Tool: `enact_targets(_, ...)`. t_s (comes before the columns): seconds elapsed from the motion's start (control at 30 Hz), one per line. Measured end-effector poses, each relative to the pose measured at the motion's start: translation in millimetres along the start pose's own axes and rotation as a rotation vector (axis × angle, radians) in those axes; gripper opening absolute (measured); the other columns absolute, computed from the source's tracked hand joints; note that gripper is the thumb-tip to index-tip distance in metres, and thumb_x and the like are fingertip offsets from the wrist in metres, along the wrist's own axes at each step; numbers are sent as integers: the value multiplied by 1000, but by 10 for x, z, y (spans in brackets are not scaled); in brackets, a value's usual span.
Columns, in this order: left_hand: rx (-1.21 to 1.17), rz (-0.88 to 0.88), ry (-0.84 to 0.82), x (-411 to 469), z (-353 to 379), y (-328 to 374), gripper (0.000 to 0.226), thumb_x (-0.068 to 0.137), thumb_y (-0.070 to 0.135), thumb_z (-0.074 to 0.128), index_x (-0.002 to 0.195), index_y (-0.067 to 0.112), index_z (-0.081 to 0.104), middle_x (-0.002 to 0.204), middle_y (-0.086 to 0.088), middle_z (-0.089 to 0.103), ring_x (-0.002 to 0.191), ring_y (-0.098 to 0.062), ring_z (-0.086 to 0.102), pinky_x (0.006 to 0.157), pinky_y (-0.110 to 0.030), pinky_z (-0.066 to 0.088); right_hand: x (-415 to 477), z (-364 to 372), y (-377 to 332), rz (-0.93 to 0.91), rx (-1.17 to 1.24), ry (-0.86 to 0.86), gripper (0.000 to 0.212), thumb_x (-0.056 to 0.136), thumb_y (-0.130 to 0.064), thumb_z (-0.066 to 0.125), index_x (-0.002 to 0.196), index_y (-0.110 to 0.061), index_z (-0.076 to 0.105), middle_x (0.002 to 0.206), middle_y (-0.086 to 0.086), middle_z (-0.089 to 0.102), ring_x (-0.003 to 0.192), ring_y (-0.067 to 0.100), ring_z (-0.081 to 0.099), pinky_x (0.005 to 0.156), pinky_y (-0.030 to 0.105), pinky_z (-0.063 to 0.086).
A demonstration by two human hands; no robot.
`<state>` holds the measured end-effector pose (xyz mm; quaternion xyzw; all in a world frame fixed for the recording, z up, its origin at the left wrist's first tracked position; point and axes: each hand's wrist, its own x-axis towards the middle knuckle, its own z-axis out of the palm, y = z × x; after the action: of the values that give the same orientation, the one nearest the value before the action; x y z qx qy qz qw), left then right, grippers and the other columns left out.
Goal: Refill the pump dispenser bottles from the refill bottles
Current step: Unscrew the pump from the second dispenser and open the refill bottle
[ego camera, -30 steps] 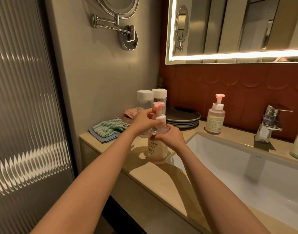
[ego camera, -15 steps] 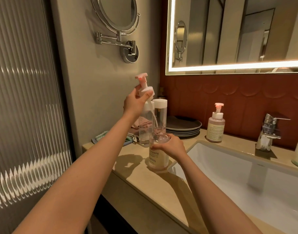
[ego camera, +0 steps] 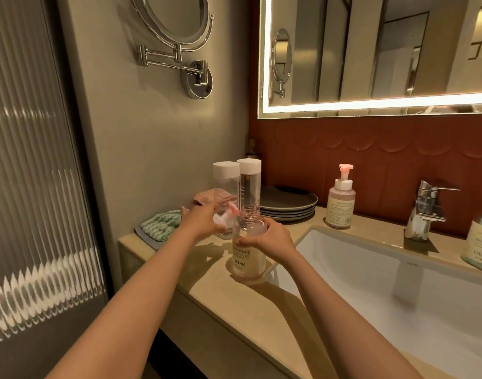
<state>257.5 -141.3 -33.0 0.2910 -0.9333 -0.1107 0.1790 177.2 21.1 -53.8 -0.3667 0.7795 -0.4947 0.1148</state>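
My right hand [ego camera: 272,240] grips the dispenser bottle [ego camera: 248,258] at its shoulder; it stands upright on the desk [ego camera: 234,302], neck open. My left hand [ego camera: 204,222] holds the pump head [ego camera: 225,218] low, just left of the bottle. The two capped refill bottles [ego camera: 249,184] stand upright just behind. Left hand nearer, but occupied.

Pink-and-white pump head [ego camera: 223,218], white-capped refill bottles [ego camera: 249,187], grey plates [ego camera: 289,201], green cloth [ego camera: 160,224] — white-striped, rust scalloped tiles [ego camera: 371,149]

Beige wall [ego camera: 141,132], red tiles [ego camera: 371,149], lit mirror [ego camera: 371,50], fluted glass [ego camera: 29,160].
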Motion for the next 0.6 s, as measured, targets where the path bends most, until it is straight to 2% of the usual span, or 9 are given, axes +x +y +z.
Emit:
enact_targets(0.13,147,4,-107,25,250,-20,66,77,42,69,132,20,40,132,-2,53,125,-25,45,109,-48,18,19,-11,48,-6,48,-33,74,67,-31,82,131,-20,47,127,-2,58,100,10,51,80,25,46)
enact_targets(0.27,157,22,-102,68,432,-26,53,78,41,68,123,25,46,124,-2,59,121,-24,48,109,-49,19,42,-51,88,-5,117,-115,76,72,-25,80,136,-20,41,135,0,51,110,12,49,84,24,43)
enact_targets(0.4,123,20,-109,98,447,-35,47,81,37,66,122,25,45,128,-3,57,125,-26,45,108,-48,18,39,37,107,-36,180,-101,79,71,-24,81,137,-21,38,136,-1,50,107,7,46,86,23,43)
enact_targets(0.5,65,56,-145,92,333,-67,50,81,30,68,126,26,45,129,0,56,122,-23,47,102,-40,28,90,68,118,-30,161,-154,95,67,-22,84,143,-21,29,142,0,44,117,11,46,94,27,42)
enact_targets(0.6,-79,122,-150,111,153,-116,55,79,27,71,129,26,47,124,3,58,108,-16,55,90,-31,42,149,-80,87,0,94,-316,112,67,-9,82,151,-22,8,152,3,28,133,19,36,107,36,34)
